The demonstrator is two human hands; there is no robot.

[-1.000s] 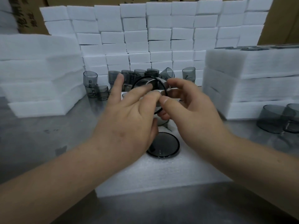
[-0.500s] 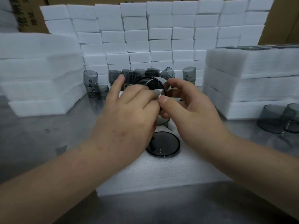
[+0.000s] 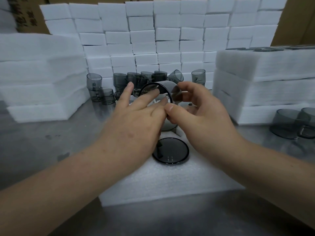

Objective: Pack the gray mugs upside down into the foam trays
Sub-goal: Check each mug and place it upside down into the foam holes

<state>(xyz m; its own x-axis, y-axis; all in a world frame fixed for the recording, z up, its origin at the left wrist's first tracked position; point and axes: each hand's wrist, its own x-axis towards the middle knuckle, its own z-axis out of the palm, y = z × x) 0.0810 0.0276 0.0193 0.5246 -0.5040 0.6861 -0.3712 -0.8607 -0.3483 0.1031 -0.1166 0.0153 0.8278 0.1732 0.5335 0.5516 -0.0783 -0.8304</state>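
A gray see-through mug (image 3: 167, 89) is tilted on its side above the foam tray (image 3: 163, 183), its round base rim facing me. My right hand (image 3: 199, 114) grips it, thumb at the rim and fingers curled over its far side. My left hand (image 3: 136, 123) lies against the mug's base with straight fingers spread across it. In the tray, nearer to me, another mug (image 3: 171, 151) sits upside down in a hole, only its dark round bottom showing. The hole under the held mug is partly hidden by my hands.
Several loose gray mugs (image 3: 119, 82) stand on the steel table behind the tray. Two more mugs (image 3: 293, 123) lie at the right. Stacks of foam trays rise on the left (image 3: 39, 79) and right (image 3: 265, 86). A wall of white foam blocks (image 3: 170, 34) closes the back.
The held mug has tipped a little, and my left fingers have straightened and spread over its base. Both hands stay over the tray's far hole.
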